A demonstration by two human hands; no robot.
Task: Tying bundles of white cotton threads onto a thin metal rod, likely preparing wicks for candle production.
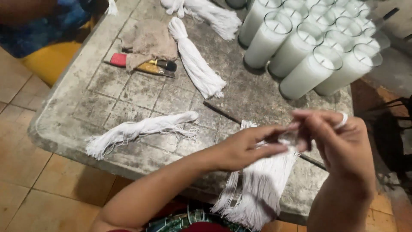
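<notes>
Pinching together above the table edge, the left hand (246, 146) and the right hand (339, 144) are closed on a small shiny piece (288, 137), too blurred to be identified, held between their fingertips. A bundle of white wicks (257, 189) is seen just below them, draped over the edge of the worn stone table (107, 90). Two more wick bundles (141, 129) (195, 60) are laid further out, near tools (146, 64) half covered by a cloth (148, 41). White glass candles (309, 43) are grouped at the far right
</notes>
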